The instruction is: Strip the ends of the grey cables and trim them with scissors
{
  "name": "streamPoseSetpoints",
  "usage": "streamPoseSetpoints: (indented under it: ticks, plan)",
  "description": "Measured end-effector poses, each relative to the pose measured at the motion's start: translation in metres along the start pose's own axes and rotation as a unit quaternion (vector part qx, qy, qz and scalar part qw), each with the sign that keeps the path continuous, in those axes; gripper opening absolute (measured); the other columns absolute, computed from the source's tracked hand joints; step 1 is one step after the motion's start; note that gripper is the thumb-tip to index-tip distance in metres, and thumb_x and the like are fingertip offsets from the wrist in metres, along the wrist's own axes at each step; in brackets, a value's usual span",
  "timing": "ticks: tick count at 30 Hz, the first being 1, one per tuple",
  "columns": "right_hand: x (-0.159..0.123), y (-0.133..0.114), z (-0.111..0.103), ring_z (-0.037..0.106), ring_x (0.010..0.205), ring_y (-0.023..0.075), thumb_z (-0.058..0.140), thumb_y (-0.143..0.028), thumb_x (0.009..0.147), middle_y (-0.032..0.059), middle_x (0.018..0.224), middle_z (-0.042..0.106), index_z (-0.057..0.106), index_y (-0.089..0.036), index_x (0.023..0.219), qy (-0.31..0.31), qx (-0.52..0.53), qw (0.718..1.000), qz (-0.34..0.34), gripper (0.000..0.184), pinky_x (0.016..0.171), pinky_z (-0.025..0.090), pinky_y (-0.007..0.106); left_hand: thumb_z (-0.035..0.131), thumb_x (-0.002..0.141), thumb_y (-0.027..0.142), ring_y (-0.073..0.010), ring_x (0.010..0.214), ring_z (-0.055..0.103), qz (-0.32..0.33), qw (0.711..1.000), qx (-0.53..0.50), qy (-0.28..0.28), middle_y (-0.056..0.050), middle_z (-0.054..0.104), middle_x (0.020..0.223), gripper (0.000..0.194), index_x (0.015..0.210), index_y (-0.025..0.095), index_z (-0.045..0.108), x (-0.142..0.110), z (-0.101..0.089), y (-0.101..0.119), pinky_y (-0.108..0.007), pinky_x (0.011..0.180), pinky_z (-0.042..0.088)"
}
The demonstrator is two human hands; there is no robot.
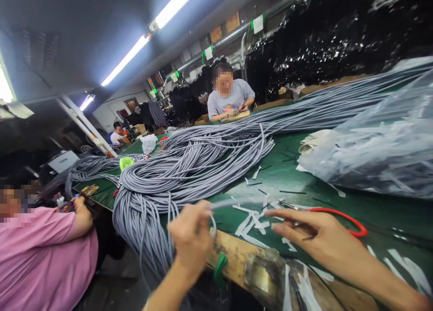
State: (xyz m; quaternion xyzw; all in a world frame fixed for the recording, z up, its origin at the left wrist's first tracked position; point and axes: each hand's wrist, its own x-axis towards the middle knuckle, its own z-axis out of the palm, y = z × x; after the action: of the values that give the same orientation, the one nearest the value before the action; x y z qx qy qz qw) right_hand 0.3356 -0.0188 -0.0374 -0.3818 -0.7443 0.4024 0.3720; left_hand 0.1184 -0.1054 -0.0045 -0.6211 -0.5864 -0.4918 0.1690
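My left hand is closed around the end of one grey cable, pinched in my fingers with the free end poking out to the right, blurred, over the near edge of the bench. My right hand lies just beside it, fingers spread and pointing left, resting on the red-handled scissors; whether I actually grip them I cannot tell, since my fingers hide all but the handle loop. Under my wrists runs a worn wooden strip along the bench edge, with a green tie looped around it. White slips of cut sleeving and thin black offcuts litter the green top between and beyond my hands. To the left the big bundle of grey cables spills over the bench edge and crowds right up to my left hand. On the right a clear plastic bag of stuff sits well apart from my fingers. A person in a pink shirt works at my lower left. Farther off, the bundle stretches across the bench toward a person in a grey shirt seated on the far side, with black bundles hanging behind and another person far back left.
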Motion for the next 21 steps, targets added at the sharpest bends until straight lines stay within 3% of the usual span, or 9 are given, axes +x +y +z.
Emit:
streamPoseSetpoints:
  ticks: [2,3,7,10,13,14,16,19,21]
  plan:
    - [0.0,-0.007,0.001,0.032,0.036,0.0077,0.056,-0.068,0.068,-0.0019,0.05,0.052,0.074,-0.015,0.091,-0.036,0.058,0.997,0.025,0.06,0.033,0.027,0.022,0.041,0.098,0.032,-0.0113,0.054,0.058,0.076,0.996,0.028,-0.032,-0.003,0.066,0.067,0.034,0.086,0.019,0.071,-0.011,0.015,0.007,-0.023,0.053,0.043]
    - [0.0,-0.009,0.001,0.036,0.036,0.0083,0.057,-0.068,0.067,-0.0009,0.051,0.055,0.074,-0.015,0.091,-0.039,0.08,0.996,0.027,0.061,0.033,0.03,0.022,0.038,0.099,0.031,-0.0111,0.049,0.055,0.104,0.993,0.044,-0.038,-0.003,0.063,0.06,0.039,0.084,0.02,0.072,-0.014,0.02,0.009,-0.023,0.05,0.04]
    - [-0.001,-0.017,0.0,0.062,0.054,0.0178,0.061,-0.067,0.067,0.0057,0.057,0.067,0.075,-0.019,0.068,0.041,0.154,0.987,-0.015,0.05,0.053,0.053,0.027,0.034,0.099,0.032,-0.0116,0.042,0.049,0.159,0.982,0.098,-0.033,-0.001,0.056,0.05,0.044,0.081,0.021,0.073,-0.012,0.029,0.01,-0.024,0.047,0.033]
    - [-0.002,-0.022,0.001,0.068,0.06,0.0217,0.066,-0.067,0.063,0.0079,0.063,0.072,0.076,-0.022,0.068,0.091,0.186,0.978,-0.012,0.047,0.057,0.056,0.029,0.035,0.099,0.03,-0.0116,0.039,0.045,0.203,0.969,0.135,-0.031,0.0,0.051,0.047,0.044,0.08,0.02,0.073,-0.008,0.029,0.008,-0.024,0.045,0.031]
    - [-0.003,-0.025,0.0,0.07,0.062,0.0244,0.069,-0.068,0.057,0.0089,0.068,0.074,0.077,-0.024,0.072,0.099,0.197,0.975,0.011,0.047,0.056,0.058,0.032,0.036,0.099,0.029,-0.0112,0.04,0.045,0.202,0.969,0.133,-0.059,0.0,0.052,0.048,0.04,0.087,0.02,0.074,-0.006,0.025,0.008,-0.022,0.044,0.032]
    - [-0.003,-0.025,-0.002,0.069,0.061,0.0249,0.07,-0.068,0.056,0.0091,0.065,0.073,0.076,-0.024,0.069,0.107,0.201,0.974,0.018,0.047,0.056,0.058,0.032,0.035,0.099,0.03,-0.0112,0.042,0.047,0.181,0.973,0.108,-0.096,0.0,0.055,0.05,0.04,0.093,0.02,0.074,-0.006,0.022,0.008,-0.021,0.045,0.033]
    - [-0.003,-0.02,-0.008,0.067,0.058,0.0246,0.072,-0.069,0.051,0.0088,0.058,0.07,0.074,-0.024,0.064,0.154,0.22,0.962,0.045,0.047,0.052,0.057,0.032,0.03,0.099,0.04,-0.0112,0.045,0.049,0.111,0.968,0.007,-0.227,-0.001,0.058,0.055,0.046,0.106,0.02,0.071,-0.005,0.014,0.008,-0.02,0.047,0.037]
    - [-0.002,-0.003,-0.02,0.063,0.05,0.0214,0.074,-0.07,0.045,0.0068,0.057,0.068,0.071,-0.027,0.064,0.241,0.269,0.926,0.11,0.047,0.044,0.053,0.029,0.016,0.093,0.062,-0.0104,0.038,0.041,-0.004,0.889,-0.183,-0.42,0.001,0.048,0.046,0.073,0.111,0.017,0.07,-0.003,-0.007,0.004,-0.019,0.043,0.036]
    - [-0.001,0.009,-0.022,0.062,0.051,0.0201,0.075,-0.066,0.05,0.005,0.06,0.067,0.07,-0.03,0.068,0.239,0.277,0.925,0.105,0.041,0.049,0.055,0.029,0.013,0.092,0.065,-0.0103,0.034,0.037,-0.036,0.861,-0.211,-0.462,0.002,0.043,0.041,0.078,0.106,0.016,0.073,-0.003,-0.026,0.002,-0.02,0.041,0.034]
